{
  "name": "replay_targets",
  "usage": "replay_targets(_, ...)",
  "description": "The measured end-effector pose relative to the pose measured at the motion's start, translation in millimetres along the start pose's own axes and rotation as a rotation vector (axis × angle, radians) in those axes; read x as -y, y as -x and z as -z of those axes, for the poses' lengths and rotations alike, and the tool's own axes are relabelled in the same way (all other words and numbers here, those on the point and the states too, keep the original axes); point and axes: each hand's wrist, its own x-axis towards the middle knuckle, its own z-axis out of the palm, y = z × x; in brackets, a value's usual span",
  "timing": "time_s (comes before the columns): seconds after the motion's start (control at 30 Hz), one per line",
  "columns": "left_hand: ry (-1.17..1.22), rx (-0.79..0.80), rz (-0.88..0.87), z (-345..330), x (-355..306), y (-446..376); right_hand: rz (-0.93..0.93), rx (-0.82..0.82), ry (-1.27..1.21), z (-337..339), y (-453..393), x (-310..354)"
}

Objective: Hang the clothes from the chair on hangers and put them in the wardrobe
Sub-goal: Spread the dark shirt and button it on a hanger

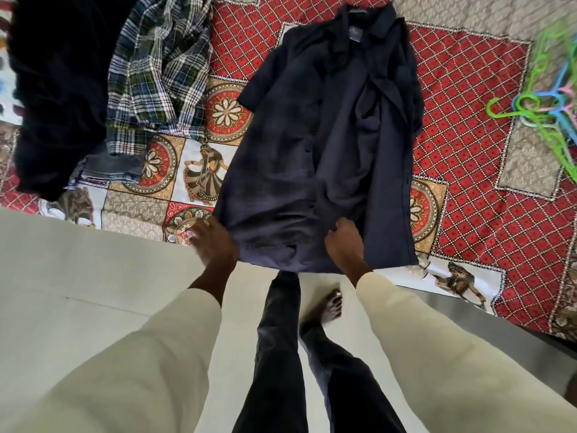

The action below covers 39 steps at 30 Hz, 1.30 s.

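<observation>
Left hand (215,242) at the hem corner of the dark navy shirt (324,145), fingers (199,228) blurred and lying partly spread at the cloth edge; grip not determinable. Right hand (343,240) on the lower front of the same shirt, fingers (338,225) curled and pinching a fold of fabric. Shirt spread flat on the patterned bedspread (468,135), collar at the far end from both hands. Beyond the left fingers: plaid shirt (159,67), crumpled, and a dark garment pile (56,89), cut off at the frame edge. Far beyond the right fingers: coloured plastic hangers (549,101), blurred, count unclear.
</observation>
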Motion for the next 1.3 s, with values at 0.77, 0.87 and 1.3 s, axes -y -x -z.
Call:
replay_targets(0.77, -0.171, 0.165, -0.704, 63.7, -220.5, -76.5, 0.038, 0.29, 0.28, 99.4, -134.4, 44.2)
replay_targets(0.87, -0.17, 0.075, -0.715, 76.0, -259.8, -77.5, 0.093, 0.237, 0.081, 120.3, -152.9, 43.9)
replay_targets(1.3, -0.023, 0.058, -1.073, 68.5, -495.2, -3.9, -0.072, -0.376, 0.057, 299.8, -222.9, -151.7)
